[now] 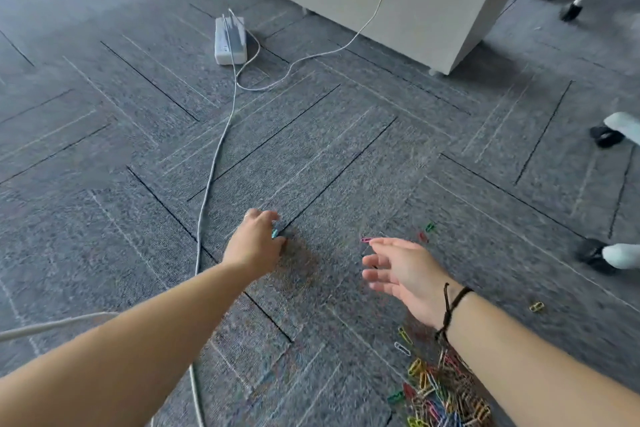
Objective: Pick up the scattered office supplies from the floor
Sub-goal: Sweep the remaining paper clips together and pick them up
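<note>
Paperclip pile (446, 395) on grey carpet (104, 149), left hand (254, 244) pinching blue clip (274, 233), right hand (401, 274) spread

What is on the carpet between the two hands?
In the head view, only bare grey carpet lies between the left hand and the right hand. A pink paperclip sits just past the right fingertips.

no readable text, labels or numbers anywhere

Matt, ribbed grey carpet (311, 156); glossy coloured paper clips (440, 392); smooth white cable (214, 163).
</note>
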`<act>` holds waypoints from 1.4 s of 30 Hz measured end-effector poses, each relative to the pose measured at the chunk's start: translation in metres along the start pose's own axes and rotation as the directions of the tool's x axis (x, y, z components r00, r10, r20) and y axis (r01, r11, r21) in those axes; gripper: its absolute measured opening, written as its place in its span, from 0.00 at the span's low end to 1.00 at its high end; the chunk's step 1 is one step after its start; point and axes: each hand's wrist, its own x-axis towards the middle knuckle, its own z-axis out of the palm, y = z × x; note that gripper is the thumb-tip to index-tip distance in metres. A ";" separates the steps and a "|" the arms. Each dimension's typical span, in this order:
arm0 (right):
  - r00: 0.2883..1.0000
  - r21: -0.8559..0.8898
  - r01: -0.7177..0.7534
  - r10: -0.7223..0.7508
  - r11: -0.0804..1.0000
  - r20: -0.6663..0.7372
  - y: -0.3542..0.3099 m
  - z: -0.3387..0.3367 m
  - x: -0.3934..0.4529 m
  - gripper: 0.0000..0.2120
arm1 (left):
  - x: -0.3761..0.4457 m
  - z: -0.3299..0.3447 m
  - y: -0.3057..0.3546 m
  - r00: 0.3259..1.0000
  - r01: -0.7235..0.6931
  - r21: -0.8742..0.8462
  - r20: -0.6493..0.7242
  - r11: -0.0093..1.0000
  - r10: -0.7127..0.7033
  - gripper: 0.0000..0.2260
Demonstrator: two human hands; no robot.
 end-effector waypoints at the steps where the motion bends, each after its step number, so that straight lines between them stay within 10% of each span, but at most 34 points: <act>1: 1.000 -0.034 0.010 -0.009 0.999 0.019 0.002 -0.004 0.008 0.04 | 0.010 0.001 -0.003 1.000 -0.024 0.007 -0.019 1.000 0.024 0.16; 9: 1.000 -0.064 -0.024 0.024 0.998 0.001 0.002 -0.051 0.013 0.06 | 0.027 0.002 0.000 0.995 -0.079 0.145 -0.050 0.986 0.087 0.03; 14: 0.994 -0.070 0.013 -0.020 0.997 -0.104 -0.004 -0.082 0.014 0.09 | 0.015 0.017 0.049 0.995 -0.030 -0.255 0.086 0.966 0.054 0.08; 17: 0.985 0.011 0.017 -0.015 1.000 -0.173 -0.011 -0.096 0.021 0.09 | -0.001 0.026 0.085 0.910 0.339 -0.752 0.414 0.565 0.005 0.07; 19: 0.983 0.050 0.021 -0.011 0.999 -0.185 -0.013 -0.100 0.022 0.10 | -0.012 0.029 0.099 0.829 0.496 -0.788 0.555 0.366 0.071 0.09; 30: 0.998 0.510 0.030 -0.052 0.860 0.030 -0.084 -0.042 -0.070 0.20 | -0.080 -0.031 0.186 0.867 0.493 -0.863 0.497 0.110 0.014 0.11; 42: 0.959 0.137 0.269 -0.253 0.953 -0.126 -0.317 -0.035 -0.417 0.06 | -0.264 -0.377 0.382 0.977 0.211 -0.922 0.210 0.324 -0.038 0.09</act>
